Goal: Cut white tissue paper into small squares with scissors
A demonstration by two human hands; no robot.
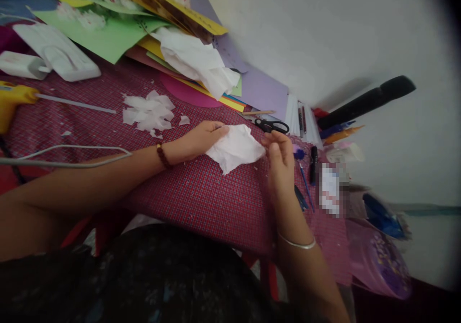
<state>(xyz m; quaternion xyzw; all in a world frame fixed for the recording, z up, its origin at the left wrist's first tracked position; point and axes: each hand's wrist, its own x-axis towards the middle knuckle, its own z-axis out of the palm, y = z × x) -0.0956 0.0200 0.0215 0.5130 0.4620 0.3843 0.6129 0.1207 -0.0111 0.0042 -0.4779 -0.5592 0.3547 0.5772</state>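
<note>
While the left corner of a white tissue sheet (237, 148) is being pinched between the thumb and fingers of the left hand (205, 138), its right corner is being met by the bent fingertips of the right hand (281, 162); whether it is being gripped there cannot be told. The sheet is being held over the middle of the tabletop, which is being covered by a red checked tablecloth (201, 198). A beaded bracelet (163, 155) is being worn on the left wrist and a silver bangle (297, 242) on the right. Toward the left edge, a loose heap of tissue pieces (149, 112) is being supported, and farther left a yellow glue gun (16, 100), from which a glue stick (77, 103) is being projected. Along the far edge, coloured paper sheets (90, 35) are being partly covered by a crumpled white tissue (198, 59). Black-handled scissors (275, 125) are being seen just beyond the right fingertips, while toward the right edge space is being taken up by a black marker (313, 164), a blue paintbrush (307, 186) and a pink tub (370, 258).
</note>
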